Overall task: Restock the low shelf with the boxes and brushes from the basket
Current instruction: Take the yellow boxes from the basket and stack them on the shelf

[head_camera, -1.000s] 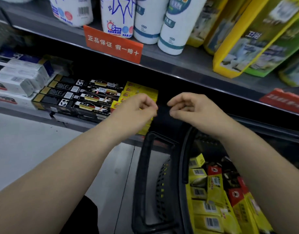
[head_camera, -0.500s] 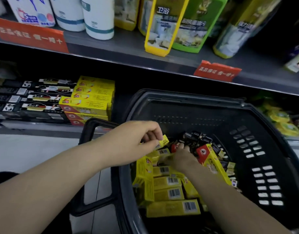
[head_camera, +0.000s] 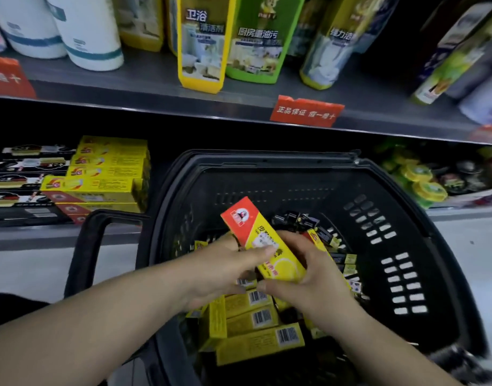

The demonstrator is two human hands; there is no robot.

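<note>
Centre of frame: one yellow box (head_camera: 262,238), red at its upper end, is held tilted above the basket (head_camera: 267,165), red end toward upper left. It is clear of the loose pile. My read is that it rides this high so it can swing left to the shelf without catching the basket's rim.

Left hand (head_camera: 219,274): curled on the box from the left, thumb laid across the printed face, other fingers hidden behind it.

Right hand (head_camera: 314,282): wrapped round the lower end, fingers (head_camera: 294,243) over the right-hand edge, thumb under the bottom corner. Both hands grip and neither is spread. Two hands on one light carton suggests squaring it up or passing it across; cannot tell which.

Box against fingers: its middle and lower part sit between the two hands, and the red end sticks out free above them.

Lower centre: loose boxes (head_camera: 253,327) lie barcode-up in the basket, under the hands. Small dark packs (head_camera: 300,220) sit behind them; too small to tell whether they are brushes.

Left middle: the low shelf (head_camera: 44,238) carries a yellow stack (head_camera: 108,174) of matching cartons, lying flat. Black packs (head_camera: 25,174) sit just beside it on the left. The likely destination is the top of that stack, in the same orientation.
</note>
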